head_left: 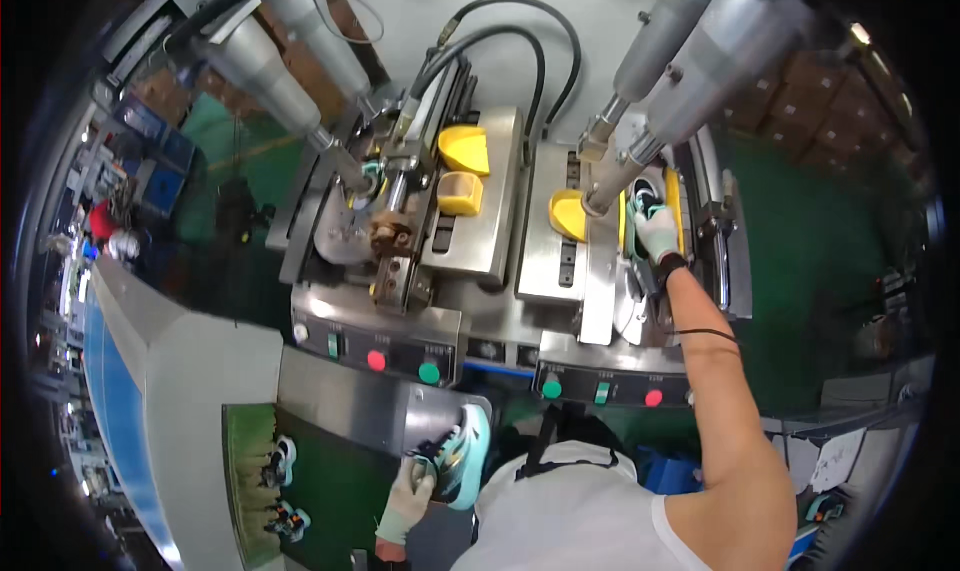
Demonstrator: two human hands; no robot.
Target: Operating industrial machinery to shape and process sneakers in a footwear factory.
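Well, your right hand [657, 233] looks the more exposed: it reaches into the right side of the press, on a dark-and-teal shoe [643, 191] lying between yellow strips [682, 211], with the slanting metal cylinders [690, 91] angled down close beside it. If the press were triggered, say by something brushing the green button [551, 389], your gloved fingers could be pinched. Those fingers meet the shoe, but you hide most of them from me, so I cannot tell how far they are bent or whether they grip. The dark cord [710, 333] looped around your forearm could catch on a metal edge as you draw back. Your left hand [405, 501] has its fingers curled around one end of a teal-soled shoe [468, 456], low in front of you by the grey metal ledge [425, 426]; held by that end alone, it could twist or knock the ledge while your attention is on the press. As for containers, you have brown boxes [815, 106] stacked behind the press on the right, their contents hidden, and a blue bin-like thing [670, 473] by your right side, whose inside I cannot make out. More shoes [284, 463] lie along the green panel [245, 471] at your left.
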